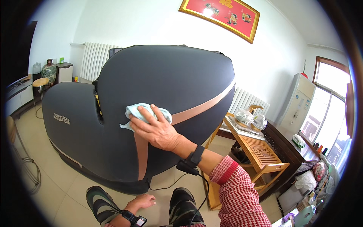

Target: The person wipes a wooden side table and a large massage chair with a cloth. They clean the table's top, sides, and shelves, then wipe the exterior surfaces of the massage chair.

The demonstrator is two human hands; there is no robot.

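My right hand [155,131] presses a folded pale blue cloth [141,111] flat against the side panel of a dark grey massage chair [164,76]. Beneath hand and cloth, the corner where the chair's rose-gold stripe [195,111] bends is hidden. A black strap with a small device [190,166] and a cable goes round my right wrist. Low in the picture, my left hand [143,201] hangs between my knees, beside the camouflage trouser leg [103,203]. Its fingers are loosely curled, the palm faces away, and no object shows in it.
A wooden tea cart [256,147] with a glass kettle [244,117] stands right of the chair. Behind it are a dark wooden cabinet [286,142] and a tall air conditioner [297,99]. Left are a round stool [41,82] and coiled cable [31,173] on the tiled floor.
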